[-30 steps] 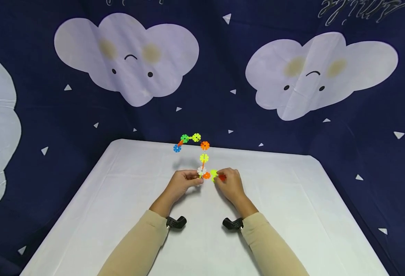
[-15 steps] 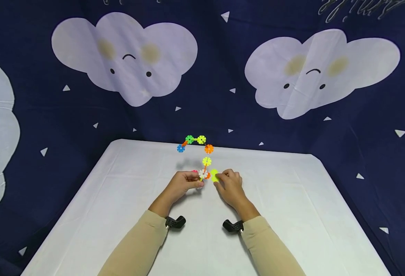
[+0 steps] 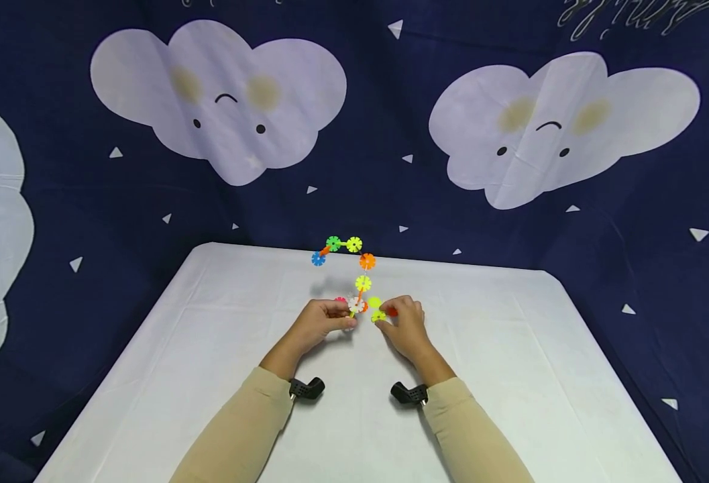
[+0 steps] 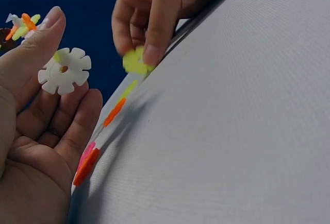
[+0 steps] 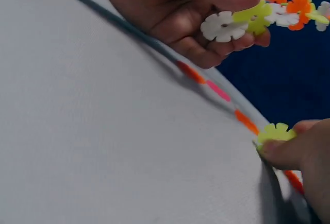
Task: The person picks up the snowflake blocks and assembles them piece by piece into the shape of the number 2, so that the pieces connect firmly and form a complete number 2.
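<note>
My left hand [image 3: 324,318] pinches the lower end of a chain of interlocking snowflake discs [image 3: 363,283]. The chain arches up and leftward through yellow, orange and green discs to a blue disc [image 3: 318,259]. In the left wrist view a white snowflake disc [image 4: 64,74] of the chain sits between that hand's thumb and fingers. My right hand [image 3: 405,327] pinches a single yellow snowflake disc [image 3: 378,316] by its edge. The right wrist view shows this yellow disc [image 5: 276,131] between thumb and fingers, apart from the chain. Fingers partly hide both pieces.
Loose discs lie on the white table [image 3: 487,376] behind the hands: a pink disc [image 3: 340,300], a red-orange disc [image 3: 392,312] and another yellow disc [image 3: 375,302]. A dark blue cloth [image 3: 384,134] with clouds hangs beyond the table's far edge.
The right hand has taken up a yellow disc and tilted it nearer. The left hand's chain has swung slightly right and down, and the pink disc behind it has come into view.
</note>
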The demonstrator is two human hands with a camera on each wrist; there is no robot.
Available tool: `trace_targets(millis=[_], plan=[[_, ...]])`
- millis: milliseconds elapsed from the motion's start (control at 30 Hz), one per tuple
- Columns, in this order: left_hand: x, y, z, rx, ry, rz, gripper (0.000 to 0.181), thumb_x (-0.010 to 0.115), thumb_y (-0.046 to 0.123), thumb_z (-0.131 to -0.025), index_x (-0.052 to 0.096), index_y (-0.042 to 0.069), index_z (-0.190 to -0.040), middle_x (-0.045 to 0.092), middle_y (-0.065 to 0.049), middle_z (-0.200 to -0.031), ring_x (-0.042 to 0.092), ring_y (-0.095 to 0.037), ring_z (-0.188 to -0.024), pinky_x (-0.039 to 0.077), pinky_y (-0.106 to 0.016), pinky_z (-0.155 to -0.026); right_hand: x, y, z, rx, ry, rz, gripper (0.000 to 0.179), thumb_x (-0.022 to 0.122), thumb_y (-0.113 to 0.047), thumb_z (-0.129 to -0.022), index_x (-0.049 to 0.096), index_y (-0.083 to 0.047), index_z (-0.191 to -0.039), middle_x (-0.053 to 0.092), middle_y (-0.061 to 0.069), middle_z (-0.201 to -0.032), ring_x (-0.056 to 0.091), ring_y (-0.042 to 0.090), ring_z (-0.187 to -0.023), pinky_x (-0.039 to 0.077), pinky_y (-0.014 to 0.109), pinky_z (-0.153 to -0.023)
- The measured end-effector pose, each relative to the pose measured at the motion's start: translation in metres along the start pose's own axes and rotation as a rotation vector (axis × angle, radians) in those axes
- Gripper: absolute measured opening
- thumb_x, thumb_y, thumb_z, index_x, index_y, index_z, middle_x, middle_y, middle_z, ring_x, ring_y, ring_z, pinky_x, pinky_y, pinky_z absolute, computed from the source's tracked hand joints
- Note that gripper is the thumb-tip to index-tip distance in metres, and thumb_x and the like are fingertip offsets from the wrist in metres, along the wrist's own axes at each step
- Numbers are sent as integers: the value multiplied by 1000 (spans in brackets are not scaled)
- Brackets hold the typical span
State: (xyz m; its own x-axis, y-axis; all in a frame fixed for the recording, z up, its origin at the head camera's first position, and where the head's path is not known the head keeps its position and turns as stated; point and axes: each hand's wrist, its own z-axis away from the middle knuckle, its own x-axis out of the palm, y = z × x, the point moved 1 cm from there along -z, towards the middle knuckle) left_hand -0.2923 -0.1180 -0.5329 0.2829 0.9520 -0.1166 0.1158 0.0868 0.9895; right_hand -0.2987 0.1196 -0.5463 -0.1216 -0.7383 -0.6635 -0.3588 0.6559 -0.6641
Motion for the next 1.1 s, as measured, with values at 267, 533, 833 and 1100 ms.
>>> trace_targets(millis=[267,533,833,1100], plan=[[-1,-2,1,28,-9,23,31,85,5,-89,76,-8,-116,78,-10,-102,70,-16,-94,56,-27,-83,-2,-12,7,3,81,-543,14,77,6,-93,75,5,-107,72,16,-94,69,20,-77,58,27,-67],[-4,-1,1,19,-17,13,29,85,5,-90,78,-4,-116,78,-9,-103,70,-20,-96,56,-30,-82,-4,-24,14,78,-78,-902,34,77,19,-86,69,17,-118,70,28,-100,70,20,-85,60,28,-75],[-4,-2,0,18,-38,41,34,87,3,-87,75,-8,-117,77,-10,-103,70,-19,-94,58,-31,-82,-1,-26,18,35,-137,-902,38,78,22,-82,67,20,-119,67,26,-103,70,20,-89,61,29,-79],[-4,-4,1,49,-55,51,33,85,-3,-87,74,-11,-117,76,-12,-105,70,-18,-94,58,-29,-82,1,-25,19,-7,-198,-866,37,79,19,-84,66,21,-118,66,34,-102,74,27,-89,61,30,-78]])
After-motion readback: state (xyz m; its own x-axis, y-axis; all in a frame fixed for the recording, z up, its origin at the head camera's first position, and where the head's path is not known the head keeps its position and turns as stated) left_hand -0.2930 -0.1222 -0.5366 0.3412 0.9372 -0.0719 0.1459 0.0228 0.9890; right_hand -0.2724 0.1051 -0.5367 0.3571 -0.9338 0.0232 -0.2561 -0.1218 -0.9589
